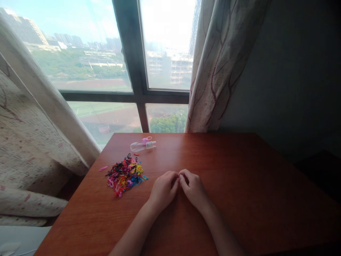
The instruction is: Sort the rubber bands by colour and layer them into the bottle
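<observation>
My left hand and my right hand meet above the wooden table, fingertips touching. Thumb and fingers are pinched together on both. Whatever may be between the fingertips is hidden or too small to make out. To the left of my left hand lies a loose pile of small coloured loops, probably rubber bands, in black, pink, red, yellow and blue. Behind the pile a small clear plastic bottle rests on its side, with a pink piece with a ring beside it.
The brown table stands against a window with a dark frame. Patterned curtains hang at the left and right. One pink loop lies apart near the table's left edge, and a red bit lies behind the pile.
</observation>
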